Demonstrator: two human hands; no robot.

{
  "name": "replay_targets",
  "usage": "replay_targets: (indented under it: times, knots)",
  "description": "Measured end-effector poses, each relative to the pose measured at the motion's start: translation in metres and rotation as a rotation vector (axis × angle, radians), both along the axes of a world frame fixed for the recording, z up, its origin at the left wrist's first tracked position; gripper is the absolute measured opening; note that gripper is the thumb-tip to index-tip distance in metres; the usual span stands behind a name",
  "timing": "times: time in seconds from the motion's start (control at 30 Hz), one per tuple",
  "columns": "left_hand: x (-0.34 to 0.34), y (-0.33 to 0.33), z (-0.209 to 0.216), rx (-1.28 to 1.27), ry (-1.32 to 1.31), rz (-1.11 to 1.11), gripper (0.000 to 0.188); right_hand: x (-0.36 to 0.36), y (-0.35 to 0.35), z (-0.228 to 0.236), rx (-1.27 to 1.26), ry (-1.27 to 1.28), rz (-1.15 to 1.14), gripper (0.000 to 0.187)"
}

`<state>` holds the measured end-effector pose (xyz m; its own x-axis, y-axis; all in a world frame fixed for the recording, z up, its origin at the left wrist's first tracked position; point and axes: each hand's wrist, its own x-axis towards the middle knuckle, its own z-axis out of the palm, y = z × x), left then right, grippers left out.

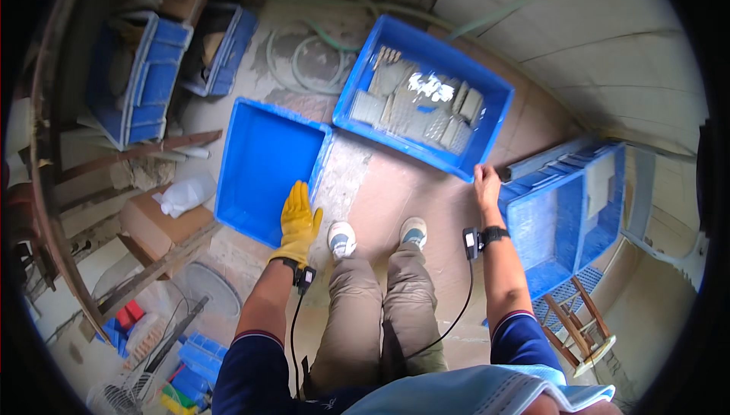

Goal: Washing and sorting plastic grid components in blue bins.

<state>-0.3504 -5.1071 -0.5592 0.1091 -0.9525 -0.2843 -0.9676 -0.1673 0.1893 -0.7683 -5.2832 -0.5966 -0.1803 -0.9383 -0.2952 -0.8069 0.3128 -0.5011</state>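
Observation:
My left hand (299,225) wears a yellow glove, its fingers stretched out at the near right edge of a plain blue bin (266,145). It holds nothing; whether it touches the rim I cannot tell. Ahead of my feet lies a second blue bin (414,143), set at a slant, with flat grey textured pieces (411,103) inside. White glare or scraps show on top of those pieces. My bare right hand (487,185) has its fingers closed at this bin's near right corner, apparently gripping the rim. Both wrists carry small black devices with cables.
More blue bins (559,217) stand at the right, beside a wooden stool (582,327). At the far left, blue bins (156,73) rest on a rack, above a cardboard box (156,225). A fan (122,396) stands at lower left. A green hose (327,38) coils behind the bins.

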Motion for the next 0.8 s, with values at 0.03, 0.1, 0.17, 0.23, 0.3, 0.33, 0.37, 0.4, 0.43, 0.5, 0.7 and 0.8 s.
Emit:
replay_targets:
  times: [0.03, 0.1, 0.17, 0.23, 0.3, 0.33, 0.37, 0.4, 0.43, 0.5, 0.7, 0.8]
  knots:
    - [-0.003, 0.006, 0.013, -0.03, 0.039, 0.033, 0.069, -0.017, 0.008, 0.018, -0.017, -0.036, -0.008, 0.031]
    - [-0.01, 0.01, 0.036, -0.114, 0.077, 0.059, 0.068, -0.04, 0.02, 0.058, -0.088, -0.063, -0.042, 0.026]
    - [-0.014, 0.006, 0.062, -0.104, 0.144, 0.164, 0.066, -0.071, 0.023, 0.099, 0.057, -0.302, -0.185, 0.022]
    - [-0.021, -0.015, 0.095, -0.122, 0.214, 0.259, 0.065, -0.093, 0.013, 0.161, 0.079, -0.409, -0.285, 0.02]
    - [-0.031, -0.042, 0.149, -0.079, 0.293, 0.418, 0.06, -0.102, -0.005, 0.235, 0.047, -0.455, -0.31, 0.017]
    - [-0.037, -0.065, 0.185, -0.063, 0.381, 0.455, 0.058, -0.12, -0.013, 0.265, -0.019, -0.469, -0.265, 0.016]
    - [-0.039, -0.081, 0.215, -0.04, 0.463, 0.495, 0.056, -0.129, -0.026, 0.3, -0.083, -0.486, -0.255, 0.019]
    - [-0.037, -0.09, 0.227, -0.294, 0.439, 0.445, 0.046, -0.128, -0.043, 0.341, -0.125, -0.578, -0.216, 0.018]
    - [-0.04, -0.106, 0.257, -0.289, 0.569, 0.504, 0.042, -0.129, -0.06, 0.378, -0.15, -0.594, -0.215, 0.018]
    - [-0.026, -0.127, 0.278, -0.358, 0.704, 0.45, 0.038, -0.113, -0.093, 0.458, -0.205, -0.637, -0.227, 0.018]
    - [-0.029, -0.184, 0.372, -0.271, 1.382, 0.659, 0.038, -0.066, -0.191, 0.612, -0.402, -0.664, -0.031, 0.02]
    - [-0.025, -0.202, 0.394, -0.291, 1.494, 0.611, 0.039, -0.041, -0.245, 0.665, -0.586, -0.664, 0.058, 0.017]
